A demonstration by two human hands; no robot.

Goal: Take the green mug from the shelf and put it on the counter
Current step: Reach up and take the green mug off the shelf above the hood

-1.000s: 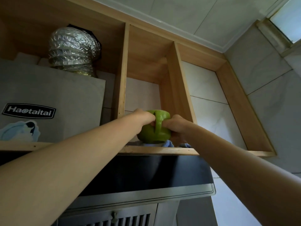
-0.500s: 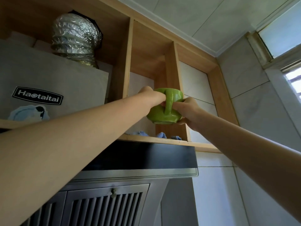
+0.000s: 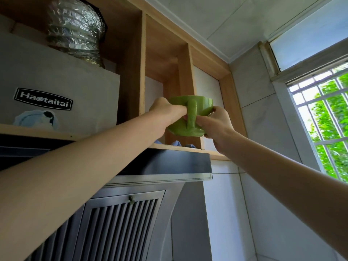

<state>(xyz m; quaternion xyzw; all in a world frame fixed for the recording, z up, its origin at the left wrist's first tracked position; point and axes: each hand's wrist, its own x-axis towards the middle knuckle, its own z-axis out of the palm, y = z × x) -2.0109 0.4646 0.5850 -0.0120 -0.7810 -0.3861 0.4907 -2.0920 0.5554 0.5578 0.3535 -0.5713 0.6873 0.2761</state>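
The green mug [image 3: 190, 115] is in the air, upright, in front of the narrow wooden shelf compartment [image 3: 165, 59] and above the shelf board [image 3: 180, 147]. Its handle faces me. My left hand [image 3: 165, 110] grips the mug's left side with fingers at the handle. My right hand [image 3: 216, 123] holds its right side and underside. The counter is out of view.
A blue cloth [image 3: 177, 143] lies on the shelf board under the mug. A range hood [image 3: 116, 213] with a slatted grille hangs below the shelf. Left stand a grey hood casing [image 3: 56, 91] and a foil duct [image 3: 75, 29]. A barred window [image 3: 323, 119] is at right.
Both hands lifted the green mug off the shelf board and drew it out and up, clear of the blue cloth. The view has shifted, bringing the window into sight.
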